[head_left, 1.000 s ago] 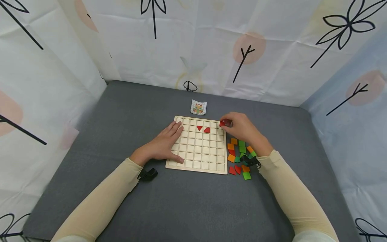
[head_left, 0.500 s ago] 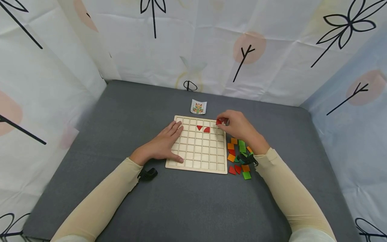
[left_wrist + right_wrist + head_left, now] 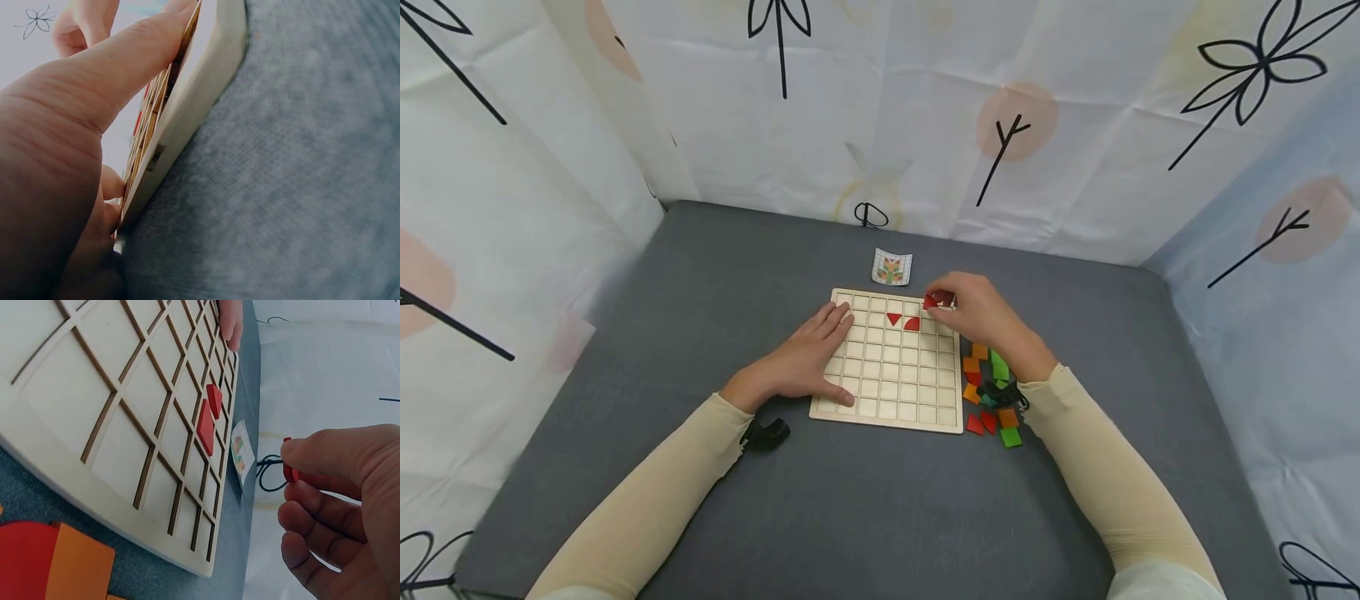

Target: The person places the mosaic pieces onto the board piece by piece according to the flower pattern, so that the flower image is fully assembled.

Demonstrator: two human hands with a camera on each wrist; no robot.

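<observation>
A pale wooden grid board (image 3: 887,375) lies on the grey table. My left hand (image 3: 801,358) rests flat on its left side, fingers and thumb spread over the edge. Over the board's far right part, my right hand (image 3: 981,308) pinches a small red tile (image 3: 290,467) between thumb and fingertips, above the surface. Two red pieces sit in the grid: a red triangle (image 3: 893,318) and, just right of it, a red quarter-round tile (image 3: 912,323). In the right wrist view the other fingers curl loosely below the pinched tile.
Several orange, green and red tiles (image 3: 1010,437) lie loose on the table along the board's right side, partly under the right wrist. A small card with a coloured pattern (image 3: 892,267) lies beyond the far edge. Printed white cloth (image 3: 925,125) hangs behind the table.
My right hand has moved left along the board's far edge, carrying the red tile nearer to the placed pieces. The left hand has stayed still.
</observation>
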